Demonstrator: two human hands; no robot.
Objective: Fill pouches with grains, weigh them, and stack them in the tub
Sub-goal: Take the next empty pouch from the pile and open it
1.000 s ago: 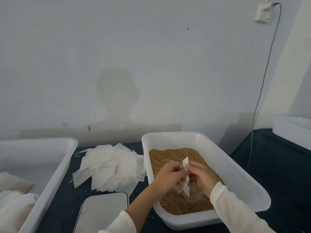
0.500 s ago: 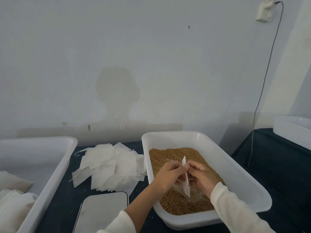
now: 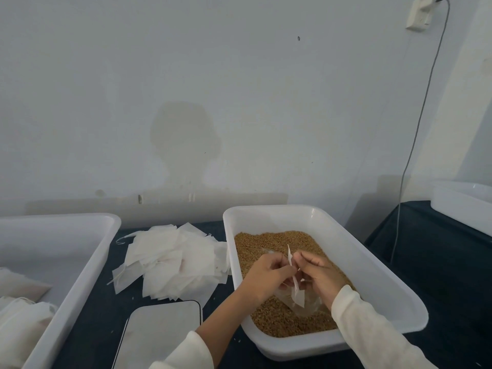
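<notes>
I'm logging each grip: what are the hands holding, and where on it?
Both the left hand and right hand pinch one pouch at its top edge, over the grains.

views: one, head-worn, wide-angle | position: above the near edge of the table (image 3: 439, 265) | facing: forward and down toward the wall (image 3: 239, 102) | range: close, sleeves cut by the bottom edge | frame: wall fills upper half, grain tub (image 3: 372, 270) right of centre | overlap: none, single view
</notes>
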